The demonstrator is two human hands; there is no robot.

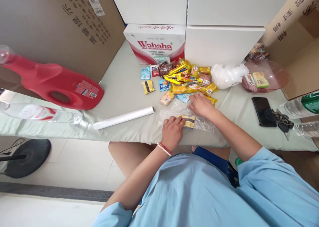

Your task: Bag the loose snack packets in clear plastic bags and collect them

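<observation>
A clear plastic bag (174,112) lies flat near the table's front edge with a yellow and brown snack packet (188,120) inside or under it. My left hand (172,131) presses down on the bag's near left part, fingers curled against the packet. My right hand (202,105) rests fingers-down on the bag's far right edge, next to a pile of snack packets (185,81). I cannot tell whether the right hand grips a packet.
A white paper roll (124,117) lies left of the bag. A red jug (53,82) and a clear bottle (42,113) lie at left. A Wahaha box (156,42), white boxes, crumpled plastic (225,75), pink bowl (267,75), phone (263,111), keys (281,120) surround.
</observation>
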